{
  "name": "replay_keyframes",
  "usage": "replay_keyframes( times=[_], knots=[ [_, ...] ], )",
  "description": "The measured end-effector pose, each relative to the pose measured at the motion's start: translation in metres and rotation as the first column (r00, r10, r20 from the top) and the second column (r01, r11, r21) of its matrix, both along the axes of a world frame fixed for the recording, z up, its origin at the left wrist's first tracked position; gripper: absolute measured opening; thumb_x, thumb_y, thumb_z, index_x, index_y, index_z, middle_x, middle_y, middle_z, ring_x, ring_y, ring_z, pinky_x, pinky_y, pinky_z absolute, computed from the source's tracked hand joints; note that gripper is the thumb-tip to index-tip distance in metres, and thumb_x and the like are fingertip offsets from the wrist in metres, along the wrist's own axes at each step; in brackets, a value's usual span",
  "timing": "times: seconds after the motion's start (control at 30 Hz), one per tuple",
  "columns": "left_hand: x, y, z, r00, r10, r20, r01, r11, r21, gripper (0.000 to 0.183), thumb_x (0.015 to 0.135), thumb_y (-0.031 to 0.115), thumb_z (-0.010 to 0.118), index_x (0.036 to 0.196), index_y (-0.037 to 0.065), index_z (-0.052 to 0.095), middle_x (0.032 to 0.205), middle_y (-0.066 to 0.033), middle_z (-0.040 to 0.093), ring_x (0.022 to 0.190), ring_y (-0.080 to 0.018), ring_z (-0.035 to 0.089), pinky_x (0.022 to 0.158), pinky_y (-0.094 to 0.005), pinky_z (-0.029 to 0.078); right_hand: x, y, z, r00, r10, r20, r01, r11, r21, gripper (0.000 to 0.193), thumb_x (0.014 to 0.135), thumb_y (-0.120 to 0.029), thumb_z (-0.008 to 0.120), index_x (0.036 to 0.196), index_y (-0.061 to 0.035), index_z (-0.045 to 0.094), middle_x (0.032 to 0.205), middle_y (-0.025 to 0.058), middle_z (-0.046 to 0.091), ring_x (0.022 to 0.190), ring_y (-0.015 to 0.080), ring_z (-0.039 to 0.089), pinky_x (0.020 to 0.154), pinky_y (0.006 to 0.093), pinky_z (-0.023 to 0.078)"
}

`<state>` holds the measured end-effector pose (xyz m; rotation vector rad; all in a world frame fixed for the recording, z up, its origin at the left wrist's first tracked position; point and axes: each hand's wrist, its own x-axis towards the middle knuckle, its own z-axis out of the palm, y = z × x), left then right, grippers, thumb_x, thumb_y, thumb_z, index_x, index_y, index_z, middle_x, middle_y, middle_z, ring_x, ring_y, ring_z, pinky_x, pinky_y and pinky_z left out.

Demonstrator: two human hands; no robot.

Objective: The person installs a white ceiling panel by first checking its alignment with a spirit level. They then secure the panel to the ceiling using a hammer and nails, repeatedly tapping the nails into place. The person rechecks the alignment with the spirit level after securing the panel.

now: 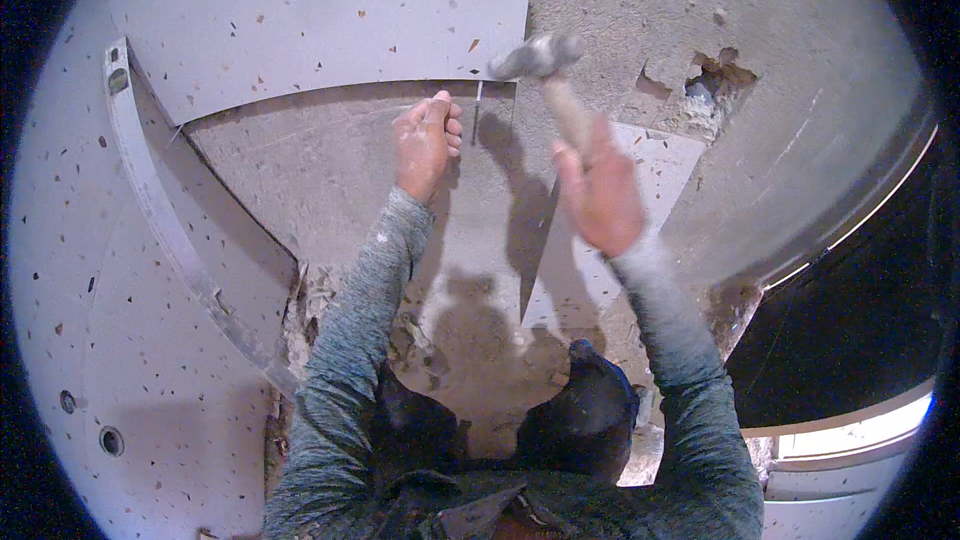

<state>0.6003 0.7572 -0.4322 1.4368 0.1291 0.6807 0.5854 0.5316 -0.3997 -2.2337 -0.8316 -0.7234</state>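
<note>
My right hand [605, 198], smeared by motion, grips a hammer [569, 112] by its handle. The grey, blurred hammer head [536, 57] is up by the lower right corner of a large white speckled tile [330, 10]. My left hand [426, 147] is closed, fingers curled and thumb on top, just under that tile's lower edge. Whether anything is inside its fingers I cannot make out. Between my left hand and the hammer head, a thin white strip [479, 92] sticks out at the tile edge.
A long metal spirit level [160, 190] stands along the speckled tiles at left. A cut piece of speckled tile [645, 165] lies behind my right hand. Bare rough cement [310, 150] has a broken hole [718, 80] at upper right. A black panel [850, 290] fills the right side.
</note>
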Motion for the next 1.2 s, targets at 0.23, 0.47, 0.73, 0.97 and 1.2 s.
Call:
replay_keyframes(
  times=[0.23, 0.47, 0.73, 0.97, 1.2],
  knots=[
    [-0.003, 0.001, 0.003, 1.000, 0.020, -0.013, -0.020, 0.998, 0.052, 0.036, 0.097, 0.037, 0.051, 0.086, 0.004, 0.063, 0.067, -0.0013, 0.059, 0.055, -0.0096, 0.053, 0.050, -0.0247, 0.044, -0.006, 0.000, 0.021, 0.967, 0.020, 0.255, -0.086, 0.965, 0.249, 0.031, 0.096, -0.021, 0.057, 0.115, 0.0037, 0.054, 0.080, 0.0251, 0.064, 0.068, 0.0422, 0.063, 0.059, 0.0432, 0.048],
    [-0.006, 0.009, 0.003, 0.999, 0.041, -0.028, -0.041, 0.999, 0.003, 0.037, 0.097, 0.035, 0.053, 0.084, 0.003, 0.064, 0.064, 0.0000, 0.057, 0.053, -0.0078, 0.052, 0.048, -0.0235, 0.043, -0.014, -0.007, 0.048, 0.999, 0.029, 0.019, -0.031, 0.992, 0.123, 0.029, 0.094, -0.021, 0.059, 0.109, 0.0023, 0.052, 0.070, 0.0233, 0.059, 0.063, 0.0404, 0.062, 0.056, 0.0445, 0.045],
    [-0.010, -0.006, 0.020, 0.996, -0.065, -0.063, 0.068, 0.997, 0.040, 0.039, 0.096, 0.038, 0.054, 0.082, 0.004, 0.063, 0.063, 0.0007, 0.055, 0.052, -0.0076, 0.051, 0.047, -0.0236, 0.041, -0.017, -0.001, 0.018, 0.994, 0.104, -0.020, -0.096, 0.962, 0.254, 0.022, 0.095, -0.020, 0.059, 0.102, 0.0005, 0.054, 0.071, 0.0175, 0.058, 0.063, 0.0288, 0.060, 0.058, 0.0391, 0.045],
    [-0.002, -0.019, 0.027, 0.996, -0.059, -0.072, 0.071, 0.980, 0.184, 0.035, 0.094, 0.034, 0.053, 0.073, 0.007, 0.058, 0.060, 0.0012, 0.052, 0.050, -0.0089, 0.047, 0.046, -0.0268, 0.036, -0.022, -0.002, 0.008, 0.980, 0.114, -0.166, -0.043, 0.923, 0.382, 0.025, 0.094, -0.022, 0.061, 0.100, 0.0008, 0.053, 0.075, 0.0239, 0.062, 0.069, 0.0408, 0.063, 0.061, 0.0450, 0.047],
    [0.018, -0.011, 0.013, 0.998, -0.035, 0.045, 0.023, 0.967, 0.254, 0.031, 0.093, 0.030, 0.055, 0.071, 0.009, 0.056, 0.058, 0.0018, 0.048, 0.048, -0.0093, 0.042, 0.045, -0.0288, 0.032, -0.018, -0.005, -0.008, 0.974, 0.139, -0.176, -0.058, 0.914, 0.400, 0.025, 0.094, -0.023, 0.061, 0.098, 0.0003, 0.054, 0.073, 0.0219, 0.060, 0.066, 0.0373, 0.061, 0.061, 0.0426, 0.047]
  ],
)
